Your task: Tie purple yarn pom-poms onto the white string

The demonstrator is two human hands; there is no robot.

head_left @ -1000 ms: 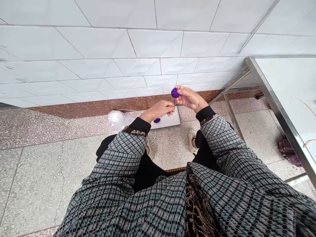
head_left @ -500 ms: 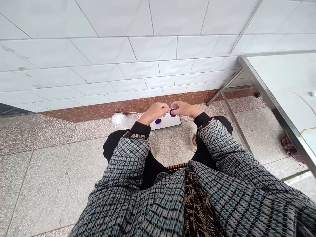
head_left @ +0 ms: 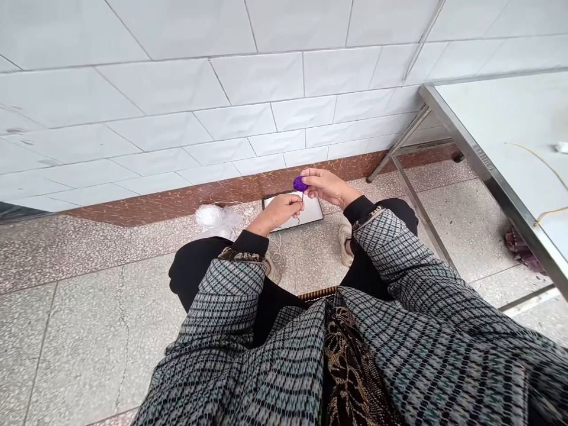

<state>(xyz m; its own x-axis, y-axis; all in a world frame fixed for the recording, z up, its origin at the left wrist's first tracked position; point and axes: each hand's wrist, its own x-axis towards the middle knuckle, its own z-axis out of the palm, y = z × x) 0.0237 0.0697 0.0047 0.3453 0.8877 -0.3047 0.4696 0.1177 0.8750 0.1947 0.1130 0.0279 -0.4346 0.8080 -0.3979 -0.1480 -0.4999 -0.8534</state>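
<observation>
Between the fingers of my right hand (head_left: pixel 327 186) is a small, rounded, textured purple yarn piece (head_left: pixel 300 183). A short dark purple strand (head_left: pixel 303 196) runs down from it to my left hand (head_left: pixel 286 210), whose thumb and fingers are pinched on it. Whether the piece is a wound ball or worked yarn, I cannot tell. Both hands are above a flat white board with a dark edge (head_left: pixel 314 208) on the floor, and my left hand and wrist cover part of it.
White yarn in clear plastic (head_left: pixel 217 220) lies left of the board, with loose white cord (head_left: pixel 276 248) near my shoe. A metal-framed table (head_left: pixel 497 177) stands at right, a yellow cord (head_left: pixel 550 212) on its top. Ahead is a tiled wall (head_left: pixel 261 77).
My left hand has moved down and my right hand up, drawing apart with a strand between them. The purple oval seen against the white board no longer shows there. The view has shifted slightly.
</observation>
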